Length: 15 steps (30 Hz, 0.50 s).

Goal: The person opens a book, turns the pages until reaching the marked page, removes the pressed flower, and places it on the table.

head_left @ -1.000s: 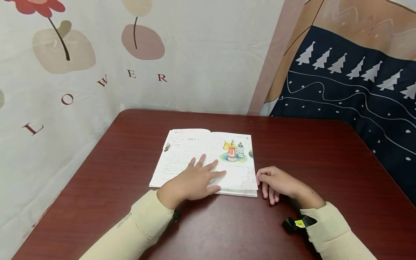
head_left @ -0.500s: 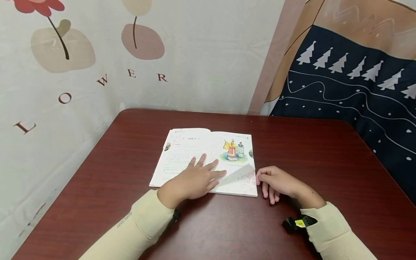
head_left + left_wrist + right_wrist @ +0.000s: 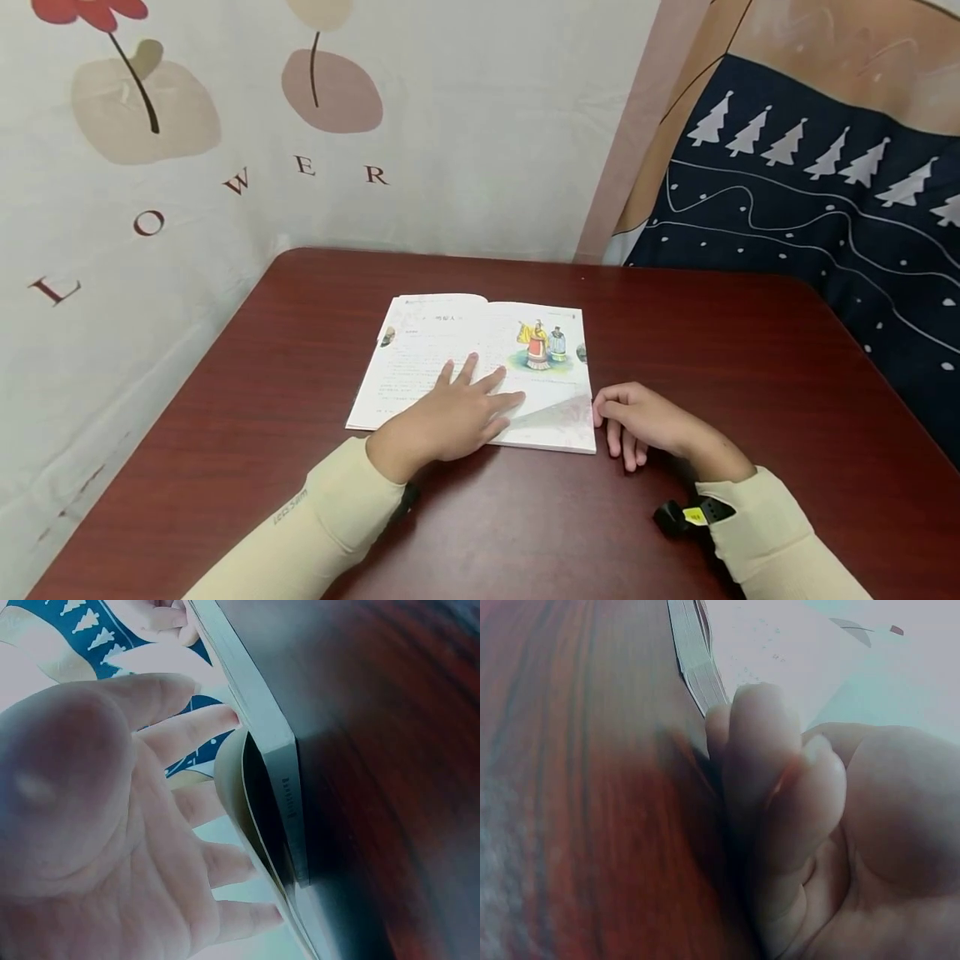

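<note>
A book (image 3: 547, 417) lies spread at the middle of the table, with printed text and a coloured drawing of two robed figures. My left hand (image 3: 457, 412) rests on the lower middle of the pages with its fingers spread. In the left wrist view a bulging page (image 3: 232, 776) stands away from the pages beneath, with a dark gap under it. Beside the book's lower right edge is my right hand (image 3: 637, 421), its fingers loosely bent and its fingertips low near the table. The right wrist view shows no object between the bent fingers (image 3: 761, 727).
The dark red wooden table (image 3: 487, 533) carries the book. Behind it hangs a pale printed cloth (image 3: 480, 167) with flowers and letters. A navy cloth (image 3: 825, 217) with white trees hangs at right. A black wrist device (image 3: 671, 518) shows at the right sleeve.
The lower right page has shifted, and a slanting edge with a grey shaded area now crosses its lower part. Both hands have stayed nearly in place.
</note>
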Available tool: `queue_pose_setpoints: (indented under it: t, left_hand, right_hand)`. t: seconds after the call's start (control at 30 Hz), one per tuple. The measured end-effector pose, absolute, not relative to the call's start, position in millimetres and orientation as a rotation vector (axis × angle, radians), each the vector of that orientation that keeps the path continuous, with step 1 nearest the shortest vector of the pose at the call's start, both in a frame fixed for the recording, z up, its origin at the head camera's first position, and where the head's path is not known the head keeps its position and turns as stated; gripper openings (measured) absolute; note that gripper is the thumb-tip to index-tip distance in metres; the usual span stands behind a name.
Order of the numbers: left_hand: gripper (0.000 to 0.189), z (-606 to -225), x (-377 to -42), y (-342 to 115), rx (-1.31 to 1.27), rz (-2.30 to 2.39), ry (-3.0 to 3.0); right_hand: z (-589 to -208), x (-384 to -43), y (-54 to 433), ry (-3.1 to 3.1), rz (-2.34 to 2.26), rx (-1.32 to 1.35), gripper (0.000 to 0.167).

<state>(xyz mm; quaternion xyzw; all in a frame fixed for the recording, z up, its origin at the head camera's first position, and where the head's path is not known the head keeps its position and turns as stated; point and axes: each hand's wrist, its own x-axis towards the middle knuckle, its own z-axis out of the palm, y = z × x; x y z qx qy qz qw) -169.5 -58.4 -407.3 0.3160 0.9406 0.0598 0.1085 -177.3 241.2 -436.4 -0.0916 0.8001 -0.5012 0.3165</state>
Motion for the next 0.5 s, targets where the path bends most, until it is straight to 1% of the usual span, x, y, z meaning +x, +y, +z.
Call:
queue_pose_setpoints:
  t: [0.33, 0.43, 0.5]
  left_hand:
    - [0.038, -404.3, -169.3, -55.9, 1.003, 0.210, 2.848]
    - [0.042, -402.2, -169.8, -55.0, 1.000, 0.231, 2.889]
    - [0.049, -401.7, -170.0, -55.0, 0.986, 0.243, 2.903]
  right_hand:
    - [-437.1, -176.2, 241.4, 2.094, -1.329, -0.252, 0.023]
    - [-435.2, -176.3, 241.8, 2.105, -1.333, -0.257, 0.022]
    - [-434.5, -176.7, 242.0, 2.099, -1.333, -0.261, 0.022]
